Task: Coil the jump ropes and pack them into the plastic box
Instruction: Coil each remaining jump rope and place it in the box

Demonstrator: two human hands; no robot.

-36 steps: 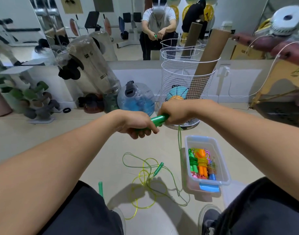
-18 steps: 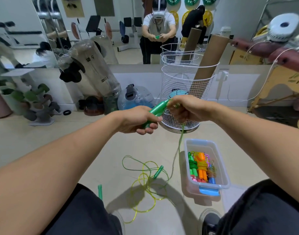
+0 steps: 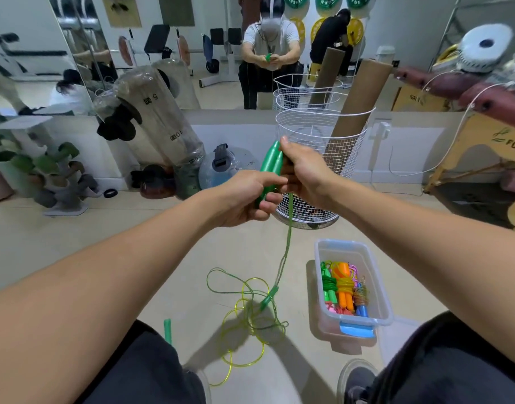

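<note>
Right now I have the two green handles (image 3: 270, 167) side by side and upright in front of me, my left hand (image 3: 244, 199) curled round their lower ends and my right hand (image 3: 304, 174) gripping them higher up, fingers wrapped round the far side. The green rope (image 3: 286, 246) hangs down from under my hands to the floor (image 3: 75, 243), where its loops lie crossed with a loose yellow rope (image 3: 244, 330). I judge that tangle the main risk: if I start winding, the green cord could drag the yellow one up with it, or pull a knot tight. Another small green handle (image 3: 267, 298) lies in the middle of the pile and could snag a loop as the cord rises. A separate green stick (image 3: 167, 330) shows beside my left knee; I cannot tell what it belongs to.

The plastic box (image 3: 378, 287) sits on the floor to my right, near the heap, already holding several coiled ropes (image 3: 343, 287). A swinging cord could catch its rim and tip or shift it. If my grip on the handles slackens while I change hands, they may slide apart and the coil would start uneven
</note>
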